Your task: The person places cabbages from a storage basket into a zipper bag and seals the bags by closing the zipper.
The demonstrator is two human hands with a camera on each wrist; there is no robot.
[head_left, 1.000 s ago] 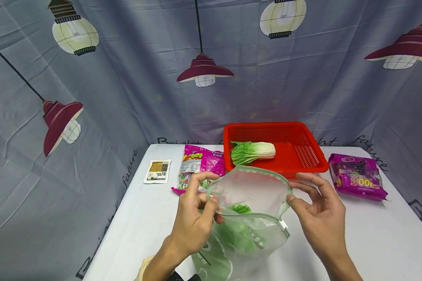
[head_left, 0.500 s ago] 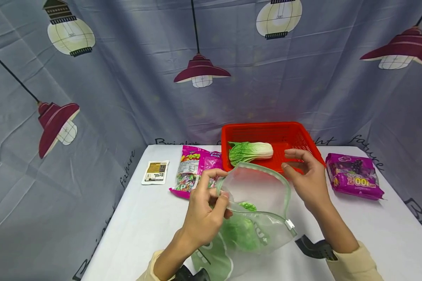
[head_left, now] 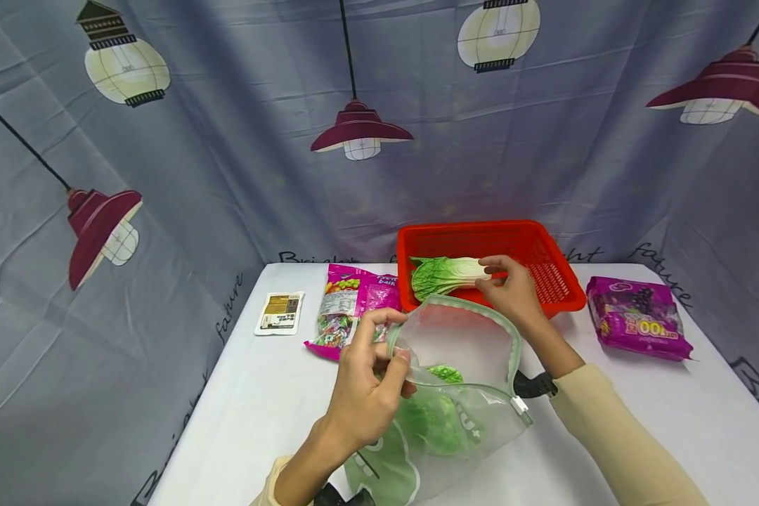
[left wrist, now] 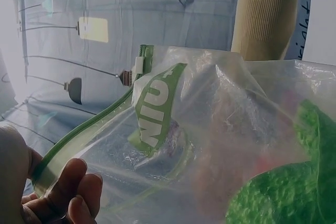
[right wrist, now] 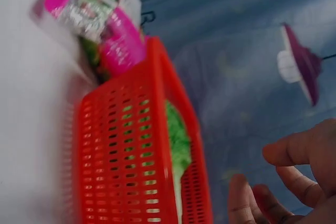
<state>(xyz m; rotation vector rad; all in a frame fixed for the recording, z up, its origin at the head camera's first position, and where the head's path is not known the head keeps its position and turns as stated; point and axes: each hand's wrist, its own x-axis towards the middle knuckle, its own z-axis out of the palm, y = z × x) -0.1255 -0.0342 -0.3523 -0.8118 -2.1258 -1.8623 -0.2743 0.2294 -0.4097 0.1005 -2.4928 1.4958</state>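
Observation:
My left hand [head_left: 367, 393] pinches the green-rimmed mouth of a translucent zip bag [head_left: 443, 464], whose opening gapes. A green leafy vegetable [head_left: 433, 422] lies inside the bag, and its crinkled leaf [left wrist: 273, 198] shows through the plastic in the left wrist view. A white slider sits at the rim's right end. A napa cabbage [head_left: 445, 274] lies in the red basket [head_left: 553, 281], leaves to the left. My right hand [head_left: 512, 288] is at its white stem end, thumb and fingers apart. In the right wrist view my right hand [right wrist: 304, 177] has nothing visible between its fingers.
Left of the basket lies a pink candy bag [head_left: 348, 302], with a small white-and-brown packet [head_left: 280, 313] farther left. On the right is a purple packet [head_left: 639, 318]. Behind the white table [head_left: 228, 422] hangs a grey-blue printed curtain [head_left: 259, 140].
My right hand has let go of the bag's rim and moved forward and left over the basket to the napa cabbage. The left hand keeps holding the bag, shifted slightly right.

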